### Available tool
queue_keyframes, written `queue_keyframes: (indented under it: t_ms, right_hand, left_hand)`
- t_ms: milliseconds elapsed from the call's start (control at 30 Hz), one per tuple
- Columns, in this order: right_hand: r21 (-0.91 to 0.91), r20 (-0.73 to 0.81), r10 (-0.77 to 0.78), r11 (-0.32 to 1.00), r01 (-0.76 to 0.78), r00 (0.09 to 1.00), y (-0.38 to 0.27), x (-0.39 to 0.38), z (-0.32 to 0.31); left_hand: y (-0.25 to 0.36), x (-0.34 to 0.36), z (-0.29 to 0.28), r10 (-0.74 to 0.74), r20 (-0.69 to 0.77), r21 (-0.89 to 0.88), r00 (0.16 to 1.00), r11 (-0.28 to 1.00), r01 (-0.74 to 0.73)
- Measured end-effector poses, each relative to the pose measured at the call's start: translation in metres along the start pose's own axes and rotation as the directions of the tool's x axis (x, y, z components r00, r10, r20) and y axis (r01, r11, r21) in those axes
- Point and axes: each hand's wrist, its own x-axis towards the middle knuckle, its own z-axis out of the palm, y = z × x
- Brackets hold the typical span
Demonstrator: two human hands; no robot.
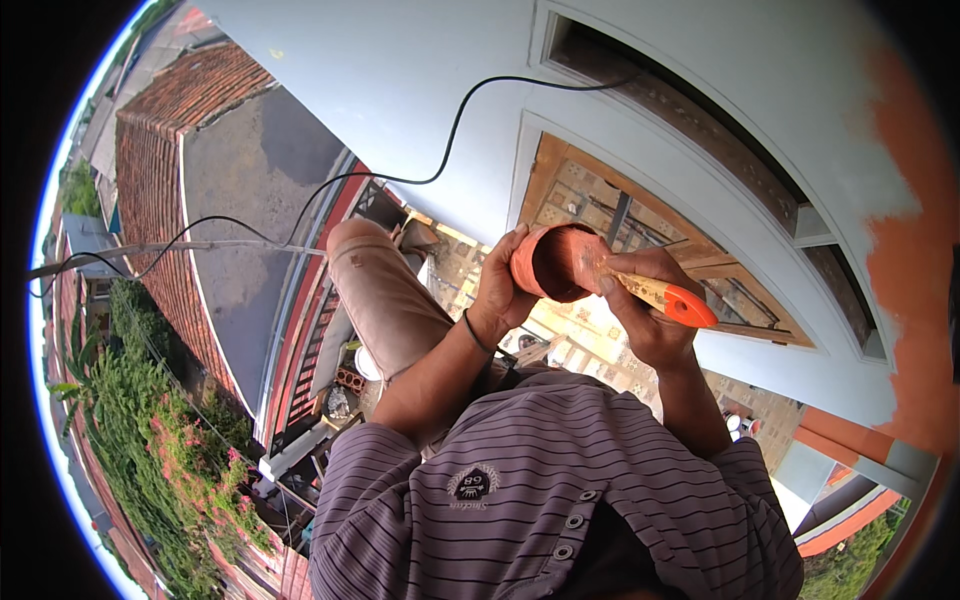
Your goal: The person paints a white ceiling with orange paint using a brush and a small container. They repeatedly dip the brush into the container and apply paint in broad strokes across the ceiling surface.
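Note:
My left hand (pixel 498 285) grips an orange paint-coated cylindrical container (pixel 548 270) from its left side, holding it tilted with the dark inside showing. My right hand (pixel 648 325) holds a paintbrush (pixel 675 305) by its wooden handle, which has an orange end. The brush head is at the right rim of the container, partly inside it; its bristles are hard to make out. Both hands are in front of my torso.
A pale wall (pixel 420 60) has window openings and patchy orange paint (pixel 910 330). A black cable (pixel 450 140) crosses it. Below are a wooden-framed panel (pixel 545 160), my bent knee (pixel 370 280), a red railing (pixel 300 385) and tiled floor far down. Roofs and plants lie left.

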Motion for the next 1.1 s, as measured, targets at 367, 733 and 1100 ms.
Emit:
queue_keyframes:
  t_ms: [367,733,1100]
  right_hand:
    - [0.41,-0.22,0.361,0.877,-0.249,0.906,0.003,-0.008,-0.023]
    - [0.573,-0.227,0.43,0.785,-0.237,0.874,0.01,-0.012,-0.021]
    - [0.78,-0.152,0.618,0.554,-0.29,0.771,0.019,-0.013,-0.014]
  left_hand:
    - [-0.001,0.001,-0.001,-0.004,-0.059,-0.096,0.998,0.995,-0.002]
    - [-0.002,0.002,-0.002,-0.04,-0.01,-0.083,0.999,0.996,0.039]
    - [-0.003,0.004,-0.005,-0.014,-0.019,-0.084,1.0,0.996,0.013]
